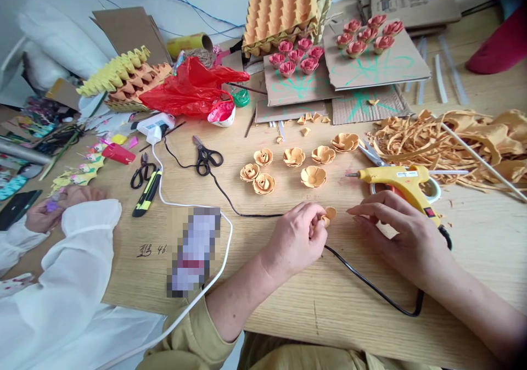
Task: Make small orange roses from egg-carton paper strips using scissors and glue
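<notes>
Between the thumb and fingers of my left hand (297,237) is a small orange paper flower (330,215), partly hidden by the fingers. My right hand (397,233) hovers just to its right, fingers apart, with nothing visible in it. Close beyond the right hand lies a yellow glue gun (397,178), its nozzle pointing left. Scissors with a white-and-orange handle (433,190) lie partly under the gun. Several finished-looking orange paper flowers (313,177) sit on the table beyond my hands, some rolled tight, others open like cups.
A black cord (370,282) runs beneath my hands. Orange scraps (465,145) heap at right. Red flowers (296,57) stand on cardboard (288,87) at the back. Black scissors (208,156), a cutter (147,194) and a blurred-out object (193,252) lie left. A co-worker's hands (78,197) are far left.
</notes>
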A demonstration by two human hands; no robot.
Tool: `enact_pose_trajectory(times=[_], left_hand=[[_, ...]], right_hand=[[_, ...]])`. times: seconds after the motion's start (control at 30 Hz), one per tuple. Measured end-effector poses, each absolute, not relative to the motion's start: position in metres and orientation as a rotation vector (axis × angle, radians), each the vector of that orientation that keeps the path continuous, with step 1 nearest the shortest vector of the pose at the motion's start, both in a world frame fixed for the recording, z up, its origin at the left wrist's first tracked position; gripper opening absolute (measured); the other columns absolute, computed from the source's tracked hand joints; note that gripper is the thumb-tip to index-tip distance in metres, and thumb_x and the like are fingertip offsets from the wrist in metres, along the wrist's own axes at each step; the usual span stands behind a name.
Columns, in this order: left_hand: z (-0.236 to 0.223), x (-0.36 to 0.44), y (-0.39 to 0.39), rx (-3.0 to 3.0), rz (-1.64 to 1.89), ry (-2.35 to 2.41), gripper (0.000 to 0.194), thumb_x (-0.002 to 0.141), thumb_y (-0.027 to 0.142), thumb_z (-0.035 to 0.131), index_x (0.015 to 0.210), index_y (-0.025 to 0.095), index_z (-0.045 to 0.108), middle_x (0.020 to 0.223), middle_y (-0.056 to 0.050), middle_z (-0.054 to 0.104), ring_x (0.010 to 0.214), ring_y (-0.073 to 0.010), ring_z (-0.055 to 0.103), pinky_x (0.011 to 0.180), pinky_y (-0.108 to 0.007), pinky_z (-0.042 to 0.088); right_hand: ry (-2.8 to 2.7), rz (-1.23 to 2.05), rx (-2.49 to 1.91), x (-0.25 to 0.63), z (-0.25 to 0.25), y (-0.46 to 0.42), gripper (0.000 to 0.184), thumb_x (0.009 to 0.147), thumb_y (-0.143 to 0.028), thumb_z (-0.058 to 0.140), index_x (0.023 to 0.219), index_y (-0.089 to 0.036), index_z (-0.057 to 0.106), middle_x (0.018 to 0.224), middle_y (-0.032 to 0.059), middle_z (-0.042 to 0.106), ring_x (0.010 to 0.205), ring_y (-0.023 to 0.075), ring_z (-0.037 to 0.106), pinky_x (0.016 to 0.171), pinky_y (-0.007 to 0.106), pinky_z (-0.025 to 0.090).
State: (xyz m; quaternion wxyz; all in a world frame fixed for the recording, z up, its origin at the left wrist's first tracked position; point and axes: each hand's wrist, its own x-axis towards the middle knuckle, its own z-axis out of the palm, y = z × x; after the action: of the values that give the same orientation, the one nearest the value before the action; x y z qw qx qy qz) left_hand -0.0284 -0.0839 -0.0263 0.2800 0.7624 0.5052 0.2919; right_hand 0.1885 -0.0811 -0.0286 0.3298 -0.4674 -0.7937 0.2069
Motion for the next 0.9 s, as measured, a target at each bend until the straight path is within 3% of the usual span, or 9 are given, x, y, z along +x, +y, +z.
enact_pose_trajectory(times=[0.13, 0.47, 0.9], left_hand=[[-0.024, -0.031, -0.084, 2.007, 0.766, 1.374, 0.028, 0.079, -0.001, 0.048, 0.095, 0.020, 0.057, 0.085, -0.002, 0.069, 0.075, -0.0153, 0.065, 0.075, -0.027, 0.052], [-0.023, -0.029, -0.084, 1.935, 0.760, 1.346, 0.016, 0.084, 0.004, 0.057, 0.089, 0.020, 0.058, 0.083, 0.000, 0.067, 0.074, -0.0132, 0.064, 0.071, -0.025, 0.051], [-0.017, -0.033, -0.083, 2.038, 0.687, 1.351, 0.011, 0.089, 0.007, 0.057, 0.086, 0.018, 0.061, 0.082, 0.000, 0.062, 0.071, -0.0118, 0.058, 0.070, -0.023, 0.045]], right_hand=[[-2.148, 0.548, -1.155, 0.185, -0.030, -0.081, 0.010, 0.095, -0.022, 0.057, 0.099, -0.026, 0.066, 0.095, 0.0035, 0.064, 0.081, 0.0160, 0.063, 0.070, 0.029, 0.052], [-2.187, 0.627, -1.169, 0.164, -0.035, -0.082, 0.006, 0.095, -0.020, 0.060, 0.094, -0.020, 0.066, 0.084, 0.0032, 0.068, 0.073, 0.0151, 0.061, 0.066, 0.029, 0.047], [-2.167, 0.609, -1.151, 0.162, -0.038, -0.080, 0.008, 0.095, -0.021, 0.060, 0.088, -0.019, 0.064, 0.085, 0.0051, 0.069, 0.076, 0.0184, 0.064, 0.070, 0.033, 0.048]])
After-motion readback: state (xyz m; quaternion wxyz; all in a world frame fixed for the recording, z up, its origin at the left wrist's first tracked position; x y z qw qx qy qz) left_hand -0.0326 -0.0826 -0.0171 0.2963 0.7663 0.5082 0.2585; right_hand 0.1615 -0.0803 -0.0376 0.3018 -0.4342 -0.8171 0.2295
